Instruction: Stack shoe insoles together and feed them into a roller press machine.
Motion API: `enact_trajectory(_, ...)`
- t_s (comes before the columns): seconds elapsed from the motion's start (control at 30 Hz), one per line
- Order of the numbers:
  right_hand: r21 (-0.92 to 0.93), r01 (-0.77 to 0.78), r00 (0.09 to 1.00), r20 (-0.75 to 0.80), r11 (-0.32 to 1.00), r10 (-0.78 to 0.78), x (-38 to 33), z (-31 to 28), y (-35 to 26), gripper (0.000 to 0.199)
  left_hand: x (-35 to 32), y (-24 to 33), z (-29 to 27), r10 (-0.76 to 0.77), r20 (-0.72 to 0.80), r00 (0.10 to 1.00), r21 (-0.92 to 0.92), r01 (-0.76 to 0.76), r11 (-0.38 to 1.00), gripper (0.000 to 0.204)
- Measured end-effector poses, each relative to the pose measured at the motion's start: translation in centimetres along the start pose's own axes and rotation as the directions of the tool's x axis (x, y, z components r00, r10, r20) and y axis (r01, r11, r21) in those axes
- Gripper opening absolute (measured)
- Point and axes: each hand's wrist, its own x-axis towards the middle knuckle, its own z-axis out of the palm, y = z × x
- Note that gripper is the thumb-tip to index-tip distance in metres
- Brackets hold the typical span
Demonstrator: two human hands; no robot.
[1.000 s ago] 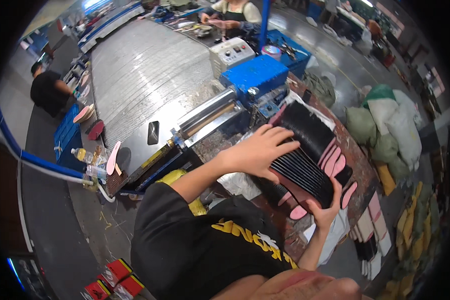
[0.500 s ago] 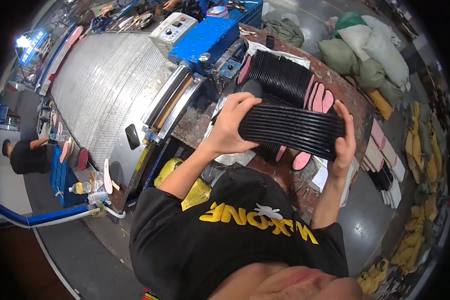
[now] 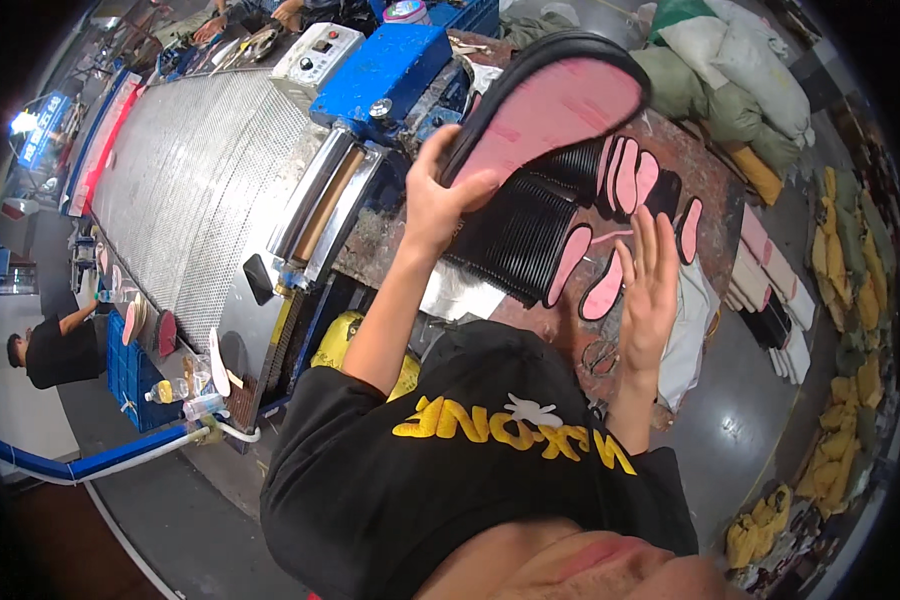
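My left hand (image 3: 432, 205) grips the heel end of a stack of insoles (image 3: 555, 115), its thumb on the pink face and the fingers behind the black rim. The stack is raised above the table, tilted, with its pink face toward me; its layers are mostly hidden. My right hand (image 3: 652, 285) is open, fingers spread, holding nothing. It is nearest a loose pink-faced insole (image 3: 602, 290) on the table. Beneath the held stack, black insoles (image 3: 518, 235) stand packed in rows. Pink-faced insoles (image 3: 625, 178) lean at the end of one row, and another single insole (image 3: 689, 230) lies farther right.
To the left stands a blue roller machine (image 3: 390, 75) with a metal roller (image 3: 315, 200), a control box (image 3: 315, 60) and a perforated conveyor (image 3: 200, 150). Scissors (image 3: 600, 357) lie near the table's front edge. Sacks (image 3: 755, 85) are piled behind right. A co-worker (image 3: 65, 345) is far left.
The stack went from being held between both hands to my left hand alone, turned so its pink face shows. My right hand let go. More insoles on the table are uncovered.
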Motion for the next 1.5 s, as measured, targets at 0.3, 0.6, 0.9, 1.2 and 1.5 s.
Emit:
enact_trajectory(0.3,0.544,-0.489,0.872,0.317,0.682,0.372,-3.3,-4.9,13.6,0.079,-11.4,-12.8,1.4,-0.347,0.931,0.113,-0.259,0.875,-0.409,0.079)
enact_trajectory(0.6,0.69,-0.585,0.755,0.27,0.426,0.598,-2.7,-3.7,20.5,0.054,-11.3,-14.4,1.0,-0.548,0.819,0.167,-0.398,0.854,-0.334,0.077)
enact_trajectory(0.9,0.08,-0.747,0.664,0.025,0.66,0.748,3.2,-0.7,21.2,0.067,-12.9,-13.4,-2.3,-0.846,0.523,0.108,-0.424,0.894,-0.148,0.057)
enact_trajectory(1.2,-0.843,-0.309,0.864,-0.055,0.44,0.501,4.0,-1.0,21.7,0.061,-7.4,-9.6,4.0,-0.221,0.43,0.875,0.56,-0.067,0.826,0.023)
enact_trajectory(1.5,-0.675,-0.463,0.88,-0.274,0.574,0.387,11.4,-14.2,24.9,0.058,-5.4,-13.1,4.5,-0.165,0.555,0.815,0.795,-0.461,0.395,0.054)
